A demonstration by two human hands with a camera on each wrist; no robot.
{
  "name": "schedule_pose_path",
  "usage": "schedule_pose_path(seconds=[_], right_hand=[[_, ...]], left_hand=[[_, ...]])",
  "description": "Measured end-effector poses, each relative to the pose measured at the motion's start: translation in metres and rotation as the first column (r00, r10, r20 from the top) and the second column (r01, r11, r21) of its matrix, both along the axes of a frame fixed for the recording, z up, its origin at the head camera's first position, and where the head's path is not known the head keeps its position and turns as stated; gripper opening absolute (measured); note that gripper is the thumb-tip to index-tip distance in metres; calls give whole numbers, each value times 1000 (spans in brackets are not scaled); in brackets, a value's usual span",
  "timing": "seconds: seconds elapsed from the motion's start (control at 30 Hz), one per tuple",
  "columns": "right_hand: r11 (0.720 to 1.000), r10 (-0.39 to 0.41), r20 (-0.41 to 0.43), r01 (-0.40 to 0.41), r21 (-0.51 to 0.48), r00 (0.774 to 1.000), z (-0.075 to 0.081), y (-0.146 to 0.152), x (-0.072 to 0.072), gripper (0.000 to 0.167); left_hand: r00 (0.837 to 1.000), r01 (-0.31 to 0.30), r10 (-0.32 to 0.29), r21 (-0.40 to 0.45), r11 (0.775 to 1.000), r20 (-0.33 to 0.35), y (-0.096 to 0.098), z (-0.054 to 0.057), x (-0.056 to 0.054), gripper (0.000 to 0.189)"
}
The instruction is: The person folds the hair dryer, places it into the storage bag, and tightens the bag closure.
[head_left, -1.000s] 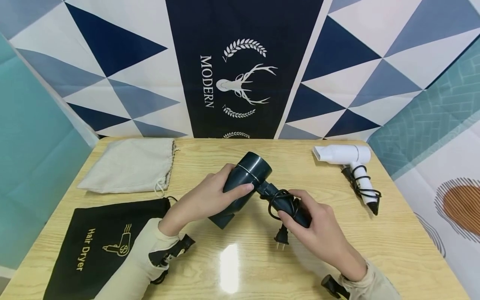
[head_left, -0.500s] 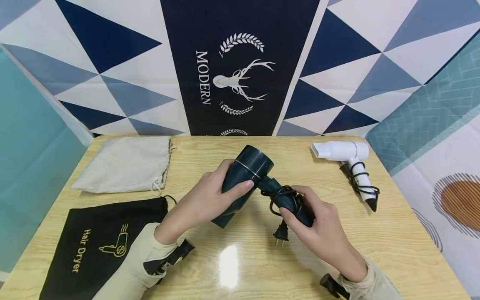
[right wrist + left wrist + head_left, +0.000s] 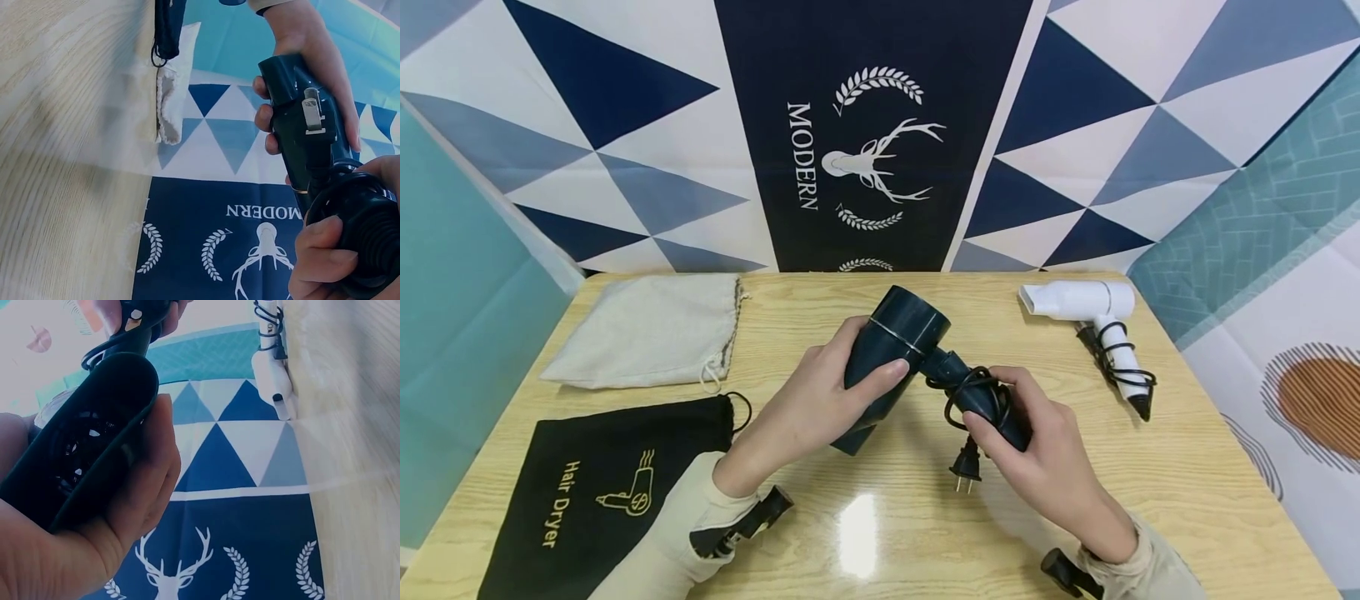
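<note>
A dark hair dryer (image 3: 912, 321) is held by both hands above the table. My left hand (image 3: 816, 404) grips its barrel, thumb across the near side. Round the handle, my right hand (image 3: 1047, 454) is curled; the black cord (image 3: 973, 392) is wound there, and its two-pin plug (image 3: 966, 465) dangles below. In the right wrist view a silver switch or clip (image 3: 312, 111) shows on the dryer (image 3: 300, 144). The left wrist view looks along the barrel (image 3: 94, 431), with my left fingers wrapped about it. The handle's lower end is hidden in my right palm.
A white hair dryer (image 3: 1067, 300) with its cord wrapped round the handle lies at the back right. On the left are a beige drawstring pouch (image 3: 647, 333) and a black pouch (image 3: 587, 483) printed "Hair Dryer". A patterned cloth (image 3: 880, 158) hangs behind the table.
The dark dryer has shifted slightly right and away from me, both hands still gripping it. The view has tilted a little; the pouches and white dryer stay in place on the table.
</note>
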State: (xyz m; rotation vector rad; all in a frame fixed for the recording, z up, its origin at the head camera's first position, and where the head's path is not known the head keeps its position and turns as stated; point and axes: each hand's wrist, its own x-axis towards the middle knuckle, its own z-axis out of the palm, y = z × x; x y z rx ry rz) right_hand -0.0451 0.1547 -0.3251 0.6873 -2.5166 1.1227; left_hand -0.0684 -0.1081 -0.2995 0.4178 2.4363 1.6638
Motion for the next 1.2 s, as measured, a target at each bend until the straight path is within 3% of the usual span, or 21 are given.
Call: schedule_pose_path(seconds=[0.27, 0.57, 1.2], right_hand=[[999, 1, 3, -1, -32, 1000, -1, -5, 0, 42], [997, -54, -33, 52, -60, 998, -3, -7, 1, 45], [988, -101, -75, 91, -126, 992, -11, -8, 2, 49]], left_hand=[[1000, -22, 22, 9, 1000, 6, -1, 2, 2, 63], [995, -33, 34, 15, 999, -95, 3, -2, 1, 71], [982, -83, 93, 64, 994, -165, 14, -7, 7, 67]])
